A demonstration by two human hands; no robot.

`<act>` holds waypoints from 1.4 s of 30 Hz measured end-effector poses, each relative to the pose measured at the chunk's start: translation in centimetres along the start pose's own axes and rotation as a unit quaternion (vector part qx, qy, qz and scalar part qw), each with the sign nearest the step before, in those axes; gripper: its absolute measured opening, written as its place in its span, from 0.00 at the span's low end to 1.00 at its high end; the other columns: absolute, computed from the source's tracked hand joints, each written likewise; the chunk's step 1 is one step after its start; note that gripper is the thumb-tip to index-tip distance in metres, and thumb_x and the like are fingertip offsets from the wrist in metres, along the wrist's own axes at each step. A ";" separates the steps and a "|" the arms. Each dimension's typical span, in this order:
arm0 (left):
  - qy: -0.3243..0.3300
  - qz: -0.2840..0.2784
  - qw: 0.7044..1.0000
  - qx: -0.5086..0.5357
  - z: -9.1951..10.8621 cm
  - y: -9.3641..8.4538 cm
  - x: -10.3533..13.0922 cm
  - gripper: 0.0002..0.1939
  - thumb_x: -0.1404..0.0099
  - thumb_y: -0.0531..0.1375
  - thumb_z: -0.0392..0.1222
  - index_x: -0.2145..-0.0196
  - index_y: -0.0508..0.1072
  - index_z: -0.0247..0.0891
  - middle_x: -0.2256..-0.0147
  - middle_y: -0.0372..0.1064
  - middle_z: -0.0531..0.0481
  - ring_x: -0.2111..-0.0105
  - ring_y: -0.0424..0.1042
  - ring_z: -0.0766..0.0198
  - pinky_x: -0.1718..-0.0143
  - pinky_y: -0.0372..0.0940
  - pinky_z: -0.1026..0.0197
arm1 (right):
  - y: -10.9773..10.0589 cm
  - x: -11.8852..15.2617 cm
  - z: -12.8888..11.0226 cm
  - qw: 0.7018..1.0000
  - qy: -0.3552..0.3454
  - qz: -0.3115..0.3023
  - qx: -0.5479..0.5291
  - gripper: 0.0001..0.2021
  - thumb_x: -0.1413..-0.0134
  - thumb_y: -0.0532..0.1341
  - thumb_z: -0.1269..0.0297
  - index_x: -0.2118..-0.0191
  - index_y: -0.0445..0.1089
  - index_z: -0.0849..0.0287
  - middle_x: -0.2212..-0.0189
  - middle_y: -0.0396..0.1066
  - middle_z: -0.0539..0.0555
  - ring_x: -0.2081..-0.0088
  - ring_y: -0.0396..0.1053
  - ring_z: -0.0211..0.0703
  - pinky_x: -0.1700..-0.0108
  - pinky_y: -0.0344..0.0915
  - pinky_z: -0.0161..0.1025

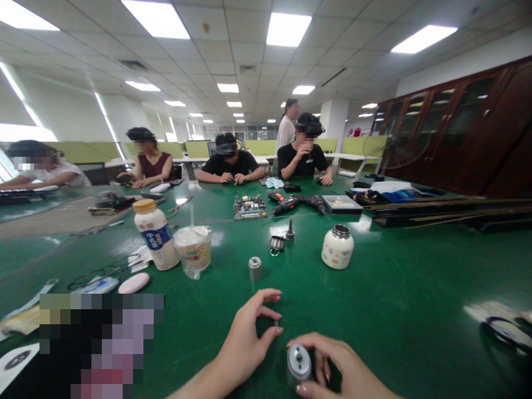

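My right hand (332,360) is closed round a silver cylindrical motor (299,363), its round end with a dark centre facing up. To the left, my left hand (253,327) is open, thumb and fingers apart in a C shape. A tiny ring like a washer (276,322) shows in the gap between its thumb and fingers, on or just above the green table; I cannot tell if a finger touches it. Beyond my left hand, a second silver cylindrical motor (255,268) stands upright on the table.
Further back are a small metal cup-shaped part (277,244), a dark metal fitting (290,231), a white jar (337,247), a circuit board (250,208) and power drills (297,204). A bottle (155,235) and a lidded cup (192,250) stand left. Several people sit across the table.
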State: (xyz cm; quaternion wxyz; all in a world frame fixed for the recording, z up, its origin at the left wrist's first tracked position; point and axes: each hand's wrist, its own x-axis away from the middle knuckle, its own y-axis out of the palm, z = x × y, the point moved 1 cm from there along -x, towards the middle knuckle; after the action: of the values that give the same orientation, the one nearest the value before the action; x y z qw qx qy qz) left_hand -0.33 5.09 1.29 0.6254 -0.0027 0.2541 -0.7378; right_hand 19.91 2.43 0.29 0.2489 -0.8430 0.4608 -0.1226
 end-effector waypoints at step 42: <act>-0.005 -0.026 0.999 -0.043 -0.3 3.6 4.6 0.34 0.51 0.68 0.32 0.47 0.62 0.44 0.64 0.76 0.55 0.64 0.74 0.60 0.62 0.64 0.63 | -1.0 1.2 -1.6 0.982 -0.174 0.064 -0.043 0.25 0.50 0.58 0.78 0.47 0.69 0.49 0.52 0.69 0.58 0.65 0.73 0.42 0.66 0.69 0.35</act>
State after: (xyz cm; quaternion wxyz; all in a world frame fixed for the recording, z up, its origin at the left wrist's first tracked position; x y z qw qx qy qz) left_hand 1.88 0.61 -1.76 0.6063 -0.0401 0.2828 -0.7422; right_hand 20.57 1.41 2.12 0.2964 -0.8302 0.4680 0.0621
